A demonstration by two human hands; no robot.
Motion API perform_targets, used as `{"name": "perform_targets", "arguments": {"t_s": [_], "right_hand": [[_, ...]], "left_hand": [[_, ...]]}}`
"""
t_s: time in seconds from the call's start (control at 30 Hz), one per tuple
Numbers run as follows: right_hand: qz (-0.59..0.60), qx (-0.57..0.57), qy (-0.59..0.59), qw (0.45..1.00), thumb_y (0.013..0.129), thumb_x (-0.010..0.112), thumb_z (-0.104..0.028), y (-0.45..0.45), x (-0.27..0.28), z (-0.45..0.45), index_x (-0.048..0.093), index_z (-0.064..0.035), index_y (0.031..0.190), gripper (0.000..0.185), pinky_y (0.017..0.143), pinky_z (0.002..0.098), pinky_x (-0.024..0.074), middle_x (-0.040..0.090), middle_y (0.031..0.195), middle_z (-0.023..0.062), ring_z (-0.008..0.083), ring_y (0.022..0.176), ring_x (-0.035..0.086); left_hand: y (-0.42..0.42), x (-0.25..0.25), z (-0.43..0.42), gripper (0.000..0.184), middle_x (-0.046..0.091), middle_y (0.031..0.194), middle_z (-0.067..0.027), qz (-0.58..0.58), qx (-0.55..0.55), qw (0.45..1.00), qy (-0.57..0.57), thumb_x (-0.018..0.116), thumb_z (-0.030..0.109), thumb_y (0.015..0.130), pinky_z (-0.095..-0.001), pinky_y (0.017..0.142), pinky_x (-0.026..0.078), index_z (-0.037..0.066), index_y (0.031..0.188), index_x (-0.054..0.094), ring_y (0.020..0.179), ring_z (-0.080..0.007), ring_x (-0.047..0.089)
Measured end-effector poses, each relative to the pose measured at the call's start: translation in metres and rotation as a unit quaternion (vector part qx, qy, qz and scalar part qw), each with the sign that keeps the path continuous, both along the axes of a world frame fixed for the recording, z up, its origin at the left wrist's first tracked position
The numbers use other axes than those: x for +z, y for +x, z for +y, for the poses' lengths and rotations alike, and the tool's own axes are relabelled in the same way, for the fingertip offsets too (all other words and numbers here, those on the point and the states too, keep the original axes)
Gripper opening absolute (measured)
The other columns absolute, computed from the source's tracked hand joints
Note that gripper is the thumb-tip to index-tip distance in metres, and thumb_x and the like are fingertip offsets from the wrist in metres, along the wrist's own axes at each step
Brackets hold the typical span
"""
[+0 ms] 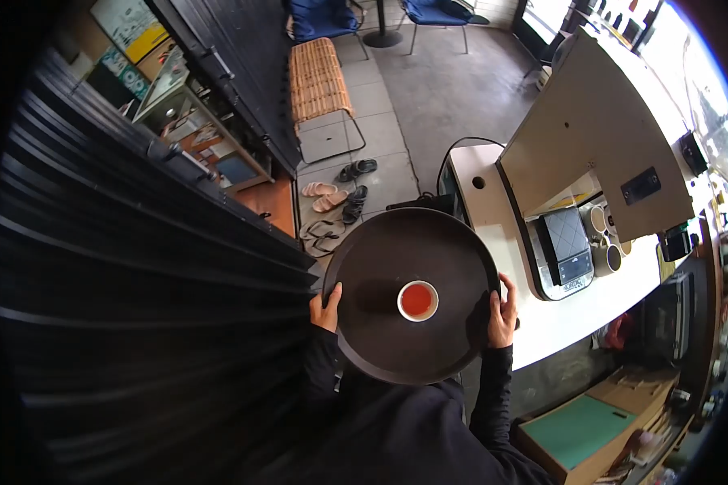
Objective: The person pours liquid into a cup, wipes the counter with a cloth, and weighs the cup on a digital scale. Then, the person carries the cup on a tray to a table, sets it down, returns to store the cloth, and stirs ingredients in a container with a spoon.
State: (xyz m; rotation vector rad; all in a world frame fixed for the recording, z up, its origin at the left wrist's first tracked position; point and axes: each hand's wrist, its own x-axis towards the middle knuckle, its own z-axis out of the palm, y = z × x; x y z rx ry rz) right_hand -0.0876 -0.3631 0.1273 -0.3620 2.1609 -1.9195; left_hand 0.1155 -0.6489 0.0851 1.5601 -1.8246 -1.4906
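A round dark serving tray (380, 250) is held level in front of my body. My left hand (325, 311) grips its left rim, thumb on top and the other fingers mostly hidden under the edge. On the opposite rim, my right hand (502, 314) is closed in the same way. Right of the tray's middle stands a small white cup (436, 302) with red-orange liquid in it. Neither hand touches the cup.
A white counter (534, 331) runs along the right, carrying a scale (572, 255) and several mugs (609, 257). A black corrugated wall (154, 291) closes the left side. Ahead are shoes (329, 202) on the floor, a woven bench (322, 77) and blue chairs (435, 11).
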Motion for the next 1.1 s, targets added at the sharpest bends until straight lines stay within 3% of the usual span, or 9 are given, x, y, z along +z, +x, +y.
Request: {"name": "perform_targets", "arguments": {"t_s": [0.07,0.23,0.37,0.6,0.77,0.87,0.9,1.0,1.1], "right_hand": [[0.044,-0.036,0.011,0.998,0.099,0.05,-0.007,0.005,-0.013,-0.011,0.047,-0.0054,0.136,0.037,0.053,0.0209,0.0194,0.037,0.072,-0.0107,0.0011,0.058,0.027],[0.032,-0.118,-0.016,0.992,0.098,0.052,-0.008,0.031,-0.015,-0.062,0.047,-0.0019,0.135,0.038,0.073,0.0181,0.0397,0.06,0.103,-0.0006,0.0041,0.082,0.051],[-0.032,-0.13,0.003,0.991,0.098,0.052,-0.009,0.037,-0.015,-0.084,0.047,-0.0004,0.133,0.036,0.083,0.0199,0.0426,0.06,0.112,0.0026,0.0078,0.096,0.057],[0.018,-0.151,-0.01,0.988,0.098,0.049,-0.006,0.009,-0.033,-0.137,0.051,0.0043,0.125,0.029,0.084,0.0272,0.0465,0.061,0.109,0.0087,0.0135,0.098,0.058],[0.008,-0.159,-0.002,0.987,0.097,0.048,-0.005,-0.034,-0.038,-0.187,0.054,0.0047,0.121,0.026,0.086,0.028,0.0462,0.062,0.106,0.009,0.0136,0.098,0.058],[0.017,-0.168,-0.009,0.986,0.096,0.048,-0.004,-0.072,-0.036,-0.225,0.055,0.0044,0.12,0.026,0.087,0.0276,0.0453,0.062,0.105,0.0086,0.0133,0.098,0.058],[0.034,-0.169,-0.007,0.985,0.096,0.048,-0.004,-0.087,-0.036,-0.237,0.054,0.0042,0.12,0.026,0.088,0.0272,0.0448,0.062,0.105,0.0083,0.013,0.099,0.057],[0.027,-0.175,-0.054,0.983,0.096,0.047,-0.004,-0.13,-0.032,-0.273,0.054,0.0038,0.121,0.027,0.089,0.0264,0.044,0.062,0.106,0.0081,0.013,0.1,0.057],[0.03,-0.176,-0.052,0.983,0.097,0.047,-0.004,-0.184,-0.029,-0.305,0.054,0.0038,0.12,0.025,0.087,0.0246,0.0439,0.061,0.105,0.006,0.0112,0.098,0.057]], "left_hand": [[-0.01,-0.012,-0.028,0.045,0.063,0.106,-0.0196,0.057,-0.041,0.997,-0.013,0.068,0.041,0.088,-0.0358,0.087,0.045,-0.001,0.104,0.068,0.099,-0.0273,0.059],[-0.028,-0.008,-0.09,0.036,0.068,0.072,-0.0113,0.18,-0.131,0.974,-0.036,0.069,0.032,0.088,-0.0345,0.063,0.046,-0.004,0.087,0.068,0.065,-0.0212,0.062],[-0.04,-0.013,-0.127,0.035,0.068,0.075,-0.0123,0.166,-0.154,0.974,-0.015,0.068,0.031,0.088,-0.0342,0.065,0.047,-0.004,0.088,0.068,0.069,-0.0208,0.063],[-0.073,-0.051,-0.193,0.039,0.068,0.079,-0.0148,0.149,-0.147,0.975,-0.075,0.069,0.037,0.087,-0.0373,0.072,0.048,-0.002,0.09,0.069,0.075,-0.0268,0.063],[-0.126,-0.016,-0.246,0.044,0.064,0.086,-0.0204,0.084,-0.159,0.983,-0.036,0.068,0.041,0.088,-0.0384,0.077,0.047,-0.003,0.093,0.068,0.084,-0.0315,0.061],[-0.163,-0.025,-0.291,0.032,0.06,0.092,-0.0214,0.108,-0.226,0.968,-0.003,0.065,0.031,0.09,-0.0386,0.081,0.047,0.005,0.109,0.068,0.089,-0.031,0.059],[-0.17,-0.052,-0.31,0.029,0.059,0.093,-0.0199,0.114,-0.266,0.954,-0.077,0.063,0.025,0.091,-0.0384,0.081,0.047,0.012,0.117,0.066,0.089,-0.031,0.059],[-0.22,-0.08,-0.351,0.048,0.056,0.093,-0.0146,0.114,-0.325,0.918,-0.196,0.058,0.009,0.091,-0.0387,0.082,0.048,0.032,0.133,0.058,0.085,-0.031,0.057],[-0.284,-0.003,-0.369,0.03,0.066,0.088,-0.0132,0.128,-0.265,0.954,-0.056,0.058,0.023,0.094,-0.035,0.077,0.048,0.009,0.118,0.068,0.081,-0.0241,0.062]]}}
